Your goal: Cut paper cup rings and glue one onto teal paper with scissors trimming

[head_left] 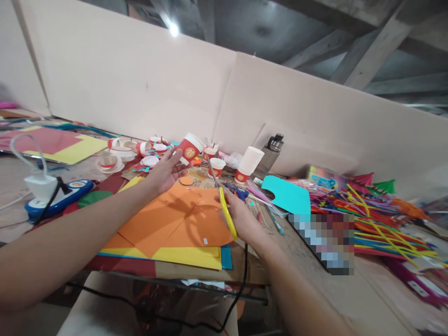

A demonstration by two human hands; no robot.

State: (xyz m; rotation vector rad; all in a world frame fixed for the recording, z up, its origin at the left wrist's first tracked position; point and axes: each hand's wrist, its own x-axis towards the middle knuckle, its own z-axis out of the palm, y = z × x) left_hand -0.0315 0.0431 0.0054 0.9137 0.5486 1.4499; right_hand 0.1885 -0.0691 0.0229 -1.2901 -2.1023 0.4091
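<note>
With bare forearms (87,233) stretched over the cluttered table (353,298), holds a tilted red-and-white paper cup (192,147) between thumb and fingers of the left hand (168,173), up beyond the orange sheets (175,217). Grips yellow-handled scissors (227,215) in the right hand (242,215), with fingers curled round the handle and blades pointing away, toward a standing cup (217,164) left of a cup stack (251,160).

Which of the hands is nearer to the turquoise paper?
Right. The right hand, holding yellow-handled scissors, is just left of the turquoise paper; the left hand, holding a red-and-white cup, is farther left.
</note>
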